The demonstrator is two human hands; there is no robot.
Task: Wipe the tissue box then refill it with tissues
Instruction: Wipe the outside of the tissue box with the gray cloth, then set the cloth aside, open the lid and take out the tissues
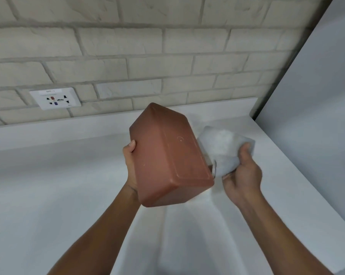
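left grip point(130, 164) holds tissue box point(167, 155), right grip point(244, 175) holds cloth point(223, 147) against it.

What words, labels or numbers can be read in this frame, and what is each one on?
wall socket: a small printed strip along its top edge, too blurred to read.
tissue box: no text, only a faint curved mark on the upturned face.
cloth: no text.
Nothing else bears writing.
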